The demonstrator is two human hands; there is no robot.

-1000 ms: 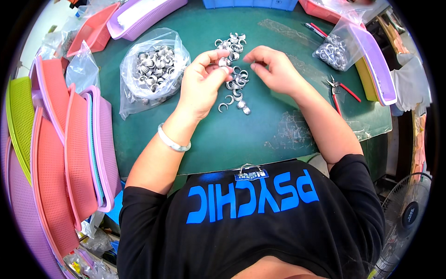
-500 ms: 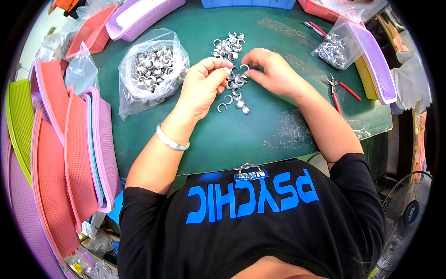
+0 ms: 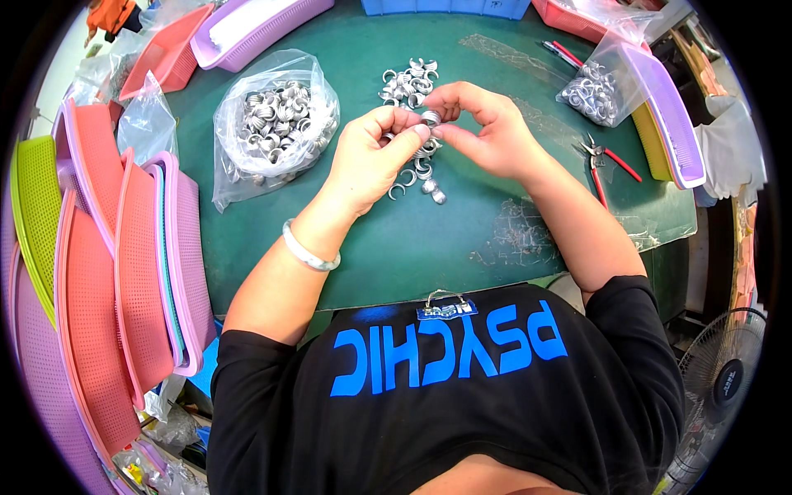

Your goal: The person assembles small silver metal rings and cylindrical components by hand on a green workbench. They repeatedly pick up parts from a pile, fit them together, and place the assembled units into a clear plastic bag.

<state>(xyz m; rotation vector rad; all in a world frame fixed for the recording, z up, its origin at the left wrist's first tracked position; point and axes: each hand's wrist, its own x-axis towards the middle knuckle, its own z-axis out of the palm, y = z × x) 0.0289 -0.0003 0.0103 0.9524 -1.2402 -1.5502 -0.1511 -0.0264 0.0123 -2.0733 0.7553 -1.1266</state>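
Above the middle of the table, a silver-coloured open metal ring (image 3: pixel 430 118) is pinched between my two hands. The thumb and index finger of my left hand (image 3: pixel 371 151) close on its left side. My right hand (image 3: pixel 487 130) grips it from the right, also between thumb and fingertips. Under and in front of the fingers lies a loose line of similar rings (image 3: pixel 424 169), partly hidden by my hands. Just beyond is a small pile of the same rings (image 3: pixel 410 82). Left of my left hand, an open clear plastic bag (image 3: pixel 235 169) holds many more.
On the right lie red-handled pliers (image 3: pixel 597 157), another bag of rings (image 3: pixel 596 92) and a purple basket (image 3: pixel 665 115). Stacked coral and purple baskets (image 3: pixel 91 305) fill the left side. A blue crate (image 3: pixel 445 7) stands at the far edge. A fan (image 3: pixel 718 396) is at lower right.
My hands have come closer together, and the ring between them has turned so that its ridged outer face shows. At the far upper left, a person in orange shows more.
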